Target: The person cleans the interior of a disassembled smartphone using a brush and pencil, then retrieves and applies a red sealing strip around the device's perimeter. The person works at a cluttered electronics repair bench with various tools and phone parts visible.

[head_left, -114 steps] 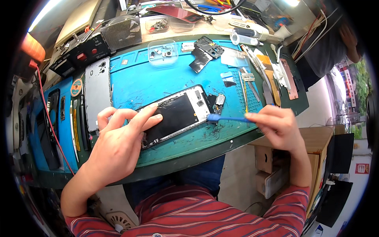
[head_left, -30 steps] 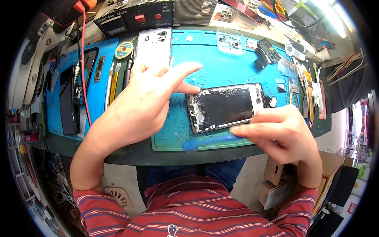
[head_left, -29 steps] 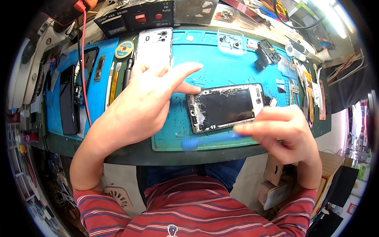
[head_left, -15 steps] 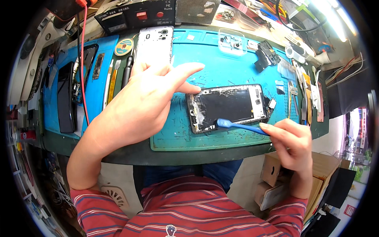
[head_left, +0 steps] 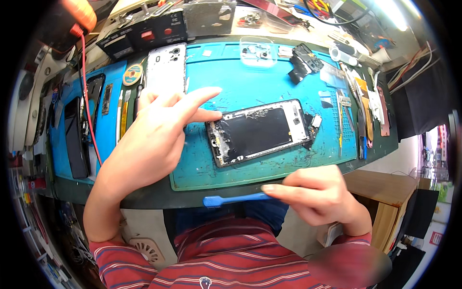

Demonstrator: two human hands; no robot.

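Note:
A phone frame (head_left: 260, 134), black in the middle with a pale strip at its right end, lies tilted on the blue mat. My left hand (head_left: 156, 127) reaches over the mat, index finger and thumb stretched apart. The thumb's tip rests at the frame's upper-left corner. Between thumb and fingers of my right hand (head_left: 315, 195) is the handle of a blue toothbrush (head_left: 236, 199). The brush hangs over the table's front edge, apart from the phone frame, with its head pointing left and bristles downward. A small connector part (head_left: 315, 121) sits against the frame's right end.
A white phone back cover (head_left: 166, 67) stands behind my left hand. At the back are a clear parts box (head_left: 258, 52) and a black bracket part (head_left: 305, 62). Tweezers and hand tools (head_left: 363, 106) line the right side. Another phone (head_left: 76, 139) lies left.
My right hand has drawn the toothbrush off the phone frame, down toward me and left. My left thumb stays at the frame's corner. The whole view has shifted slightly.

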